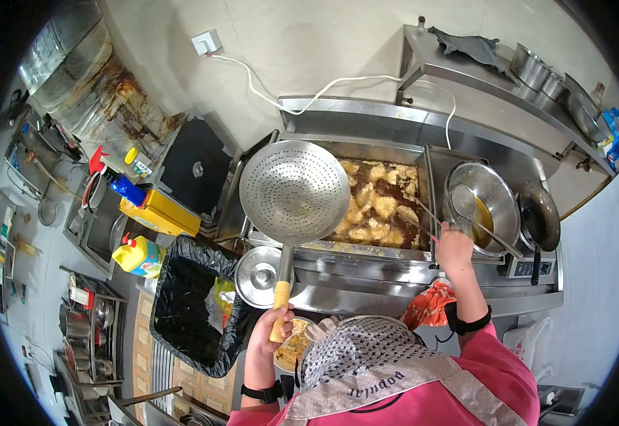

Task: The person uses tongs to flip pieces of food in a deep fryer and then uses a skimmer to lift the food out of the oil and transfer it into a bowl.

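My left hand point(267, 329) is closed around the yellowish handle of a large round perforated skimmer point(295, 188). Its metal bowl is held above the left part of the fryer point(423, 149) and hides that part. In my right hand point(455, 248) is a pair of long thin chopsticks point(427, 215), spread apart, with their tips over the fryer's right side. Pale golden battered pieces point(377, 202) float in the dark oil there. Right of my right hand stands a steel bowl point(490, 241) with a ladle point(469, 206) and some yellowish liquid.
A dark wok point(547, 220) sits right of the steel bowl. Below the skimmer lies a round metal lid point(258, 273), beside a black-lined bin point(174, 312). A container of crumbly yellow food point(292, 348) is near my body. A shelf point(480, 78) holds pots; a white cable point(324, 89) crosses the wall.
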Available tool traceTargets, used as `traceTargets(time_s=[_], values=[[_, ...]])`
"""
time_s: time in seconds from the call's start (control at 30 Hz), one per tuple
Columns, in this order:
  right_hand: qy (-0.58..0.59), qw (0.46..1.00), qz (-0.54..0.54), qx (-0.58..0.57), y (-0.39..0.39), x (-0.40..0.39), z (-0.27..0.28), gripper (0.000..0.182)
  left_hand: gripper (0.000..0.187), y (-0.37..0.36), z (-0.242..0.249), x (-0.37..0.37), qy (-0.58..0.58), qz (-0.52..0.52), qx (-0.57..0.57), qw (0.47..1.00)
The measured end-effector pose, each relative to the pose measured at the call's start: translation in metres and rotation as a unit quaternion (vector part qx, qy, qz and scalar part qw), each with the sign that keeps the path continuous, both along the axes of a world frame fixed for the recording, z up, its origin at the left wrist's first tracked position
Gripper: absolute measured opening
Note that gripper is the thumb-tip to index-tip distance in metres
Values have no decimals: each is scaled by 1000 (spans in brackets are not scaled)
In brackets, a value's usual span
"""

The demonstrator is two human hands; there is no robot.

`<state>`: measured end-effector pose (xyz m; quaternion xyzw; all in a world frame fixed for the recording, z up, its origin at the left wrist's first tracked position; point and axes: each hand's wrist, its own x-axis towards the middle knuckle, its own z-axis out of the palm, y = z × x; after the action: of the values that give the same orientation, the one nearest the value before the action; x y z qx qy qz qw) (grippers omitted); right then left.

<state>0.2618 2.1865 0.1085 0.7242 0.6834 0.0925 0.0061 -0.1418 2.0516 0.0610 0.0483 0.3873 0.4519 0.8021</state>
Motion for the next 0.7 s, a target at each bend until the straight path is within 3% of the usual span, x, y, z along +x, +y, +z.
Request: traceTargets(time_s=[0.4,0.7], values=[[-97,992,72,-32,-7,14,44,12,24,1,4,3,-6,19,-19,1000],[-112,989,99,-5,13,4,27,10,27,0,1,2,4,7,-5,1000]])
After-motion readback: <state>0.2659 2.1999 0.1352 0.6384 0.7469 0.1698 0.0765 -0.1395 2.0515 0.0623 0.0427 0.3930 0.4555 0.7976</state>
